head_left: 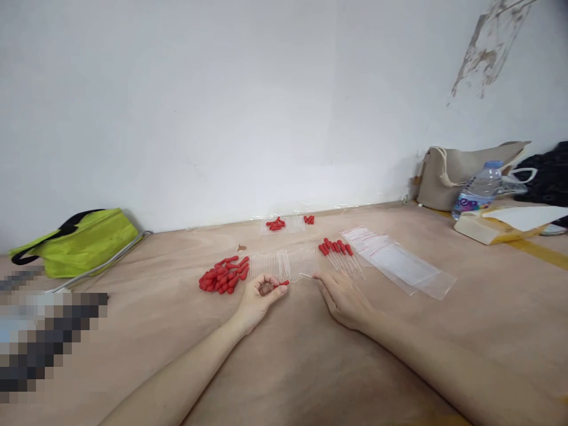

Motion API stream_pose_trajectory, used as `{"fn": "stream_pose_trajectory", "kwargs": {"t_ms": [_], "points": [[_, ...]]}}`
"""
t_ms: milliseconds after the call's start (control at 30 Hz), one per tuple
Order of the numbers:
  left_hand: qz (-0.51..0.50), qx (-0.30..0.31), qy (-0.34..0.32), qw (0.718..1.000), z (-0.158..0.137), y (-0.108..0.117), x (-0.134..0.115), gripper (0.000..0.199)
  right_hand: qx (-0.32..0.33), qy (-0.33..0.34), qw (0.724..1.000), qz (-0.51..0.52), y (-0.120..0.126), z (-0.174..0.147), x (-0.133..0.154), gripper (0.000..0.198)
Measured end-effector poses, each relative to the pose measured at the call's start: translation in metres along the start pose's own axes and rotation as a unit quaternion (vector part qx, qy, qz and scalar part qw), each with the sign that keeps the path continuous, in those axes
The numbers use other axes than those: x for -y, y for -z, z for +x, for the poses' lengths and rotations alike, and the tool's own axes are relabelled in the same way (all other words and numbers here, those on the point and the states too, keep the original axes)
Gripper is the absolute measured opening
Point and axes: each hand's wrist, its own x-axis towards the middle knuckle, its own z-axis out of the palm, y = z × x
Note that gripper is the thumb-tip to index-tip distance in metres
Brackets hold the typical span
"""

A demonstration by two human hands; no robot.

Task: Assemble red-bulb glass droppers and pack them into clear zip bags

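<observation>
Pinched between the thumb and fingers of my left hand is a red rubber bulb. My right hand grips the end of a thin clear glass tube, which points left toward the bulb; the two are apart. Left of my left hand lies a pile of red rubber bulbs. Beyond my hands, a row of clear tubes lies side by side on the table. Several droppers with red bulbs fitted lie just past my right hand.
Clear zip bags lie flat to the right. More red bulbs and tubes rest near the wall. A lime-green bag sits at left. At the far right are a beige bag, a water bottle and an opened paper packet.
</observation>
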Motion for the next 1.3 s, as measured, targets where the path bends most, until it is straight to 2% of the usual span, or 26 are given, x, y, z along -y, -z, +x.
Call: {"fn": "stream_pose_trajectory", "kwargs": {"t_ms": [167,267,433,800,933,1167,1300], "points": [[0.022,0.028,-0.045,0.998,0.0,-0.001,0.004,0.026,-0.015,0.048,0.999,0.01,0.0,0.004,0.007,0.021],[0.09,0.031,-0.089,0.991,0.0,-0.002,0.006,0.024,-0.026,0.058,0.998,0.01,0.0,0.005,0.008,0.02],[0.247,0.02,-0.19,0.95,-0.004,-0.001,0.002,0.018,-0.03,0.061,0.998,0.014,0.001,0.006,0.009,0.019],[0.349,0.036,-0.302,0.886,-0.011,-0.001,-0.008,0.013,0.006,0.078,0.995,0.067,-0.002,0.008,0.001,0.025],[0.371,0.062,-0.329,0.866,-0.012,-0.001,-0.006,0.015,0.017,0.094,0.994,0.054,-0.003,0.009,-0.004,0.025],[0.428,0.086,-0.331,0.836,-0.01,0.003,0.0,0.015,0.017,0.119,0.993,-0.012,-0.002,0.007,-0.002,0.025],[0.472,0.103,-0.35,0.803,-0.011,0.004,-0.002,0.014,0.018,0.106,0.994,-0.007,-0.002,0.003,0.005,0.022]]}}
